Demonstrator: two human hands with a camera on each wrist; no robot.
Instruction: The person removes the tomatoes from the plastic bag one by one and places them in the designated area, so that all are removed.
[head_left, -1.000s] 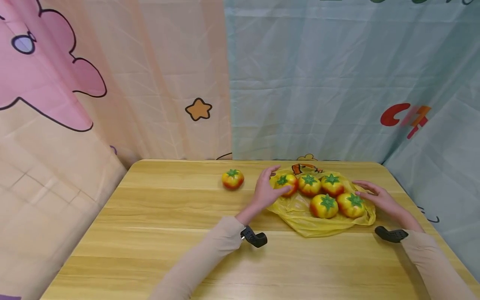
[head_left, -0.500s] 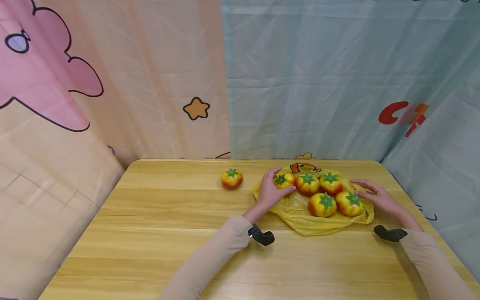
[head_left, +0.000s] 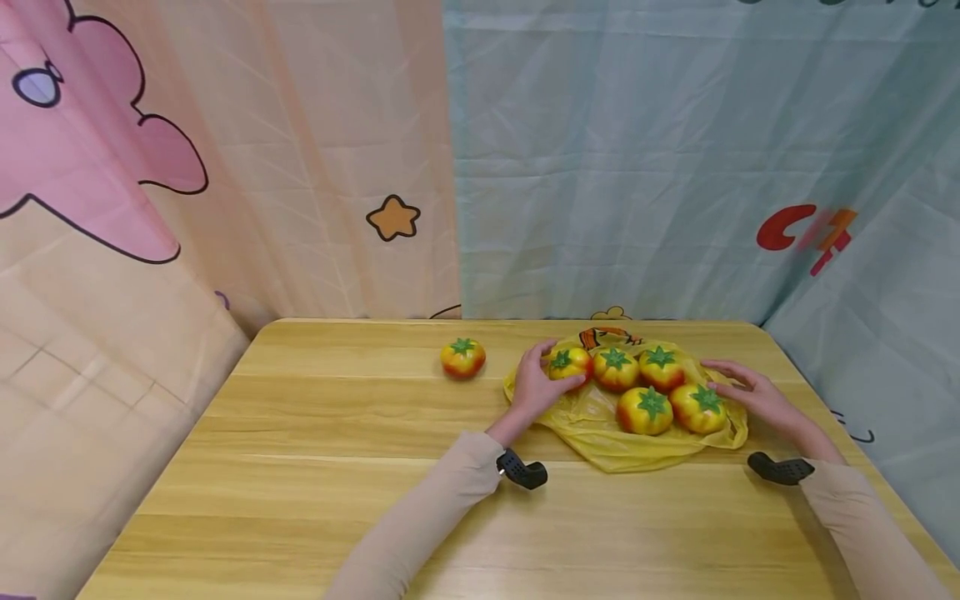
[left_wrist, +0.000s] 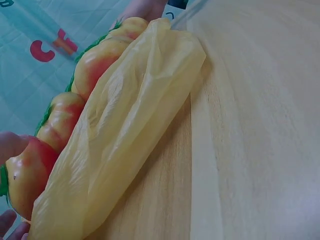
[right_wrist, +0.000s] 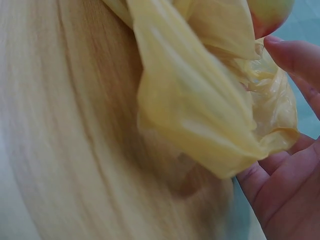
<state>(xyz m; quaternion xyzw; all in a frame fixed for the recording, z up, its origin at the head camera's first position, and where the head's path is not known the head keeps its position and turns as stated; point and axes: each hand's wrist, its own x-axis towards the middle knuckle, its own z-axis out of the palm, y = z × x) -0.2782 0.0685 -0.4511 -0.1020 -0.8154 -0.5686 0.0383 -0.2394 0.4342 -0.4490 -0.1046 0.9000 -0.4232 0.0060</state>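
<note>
Several yellow-red tomatoes with green star-shaped tops lie in two rows on a spread yellow plastic bag (head_left: 600, 446). My left hand (head_left: 534, 385) holds the leftmost tomato (head_left: 576, 365), thumb on its near side and fingers round its far left. In the left wrist view the thumb presses that tomato (left_wrist: 27, 175), with fingertips below it. At the bag's right edge, my right hand (head_left: 761, 400) has its fingers extended beside the front right tomato (head_left: 697, 410). The right wrist view shows its thumb (right_wrist: 287, 52) at a tomato (right_wrist: 271, 15), its other fingers partly behind the bag.
One more tomato (head_left: 462, 360) sits apart on the wooden table (head_left: 315, 475), left of the bag. Printed curtains (head_left: 562, 208) hang right behind the table's far edge and along the sides. A black wrist mount (head_left: 525, 471) sticks out from the left sleeve.
My left wrist has shifted a little to the right, and the left fingers have come lower around the leftmost tomato. The right hand and the other tomatoes have stayed put.
</note>
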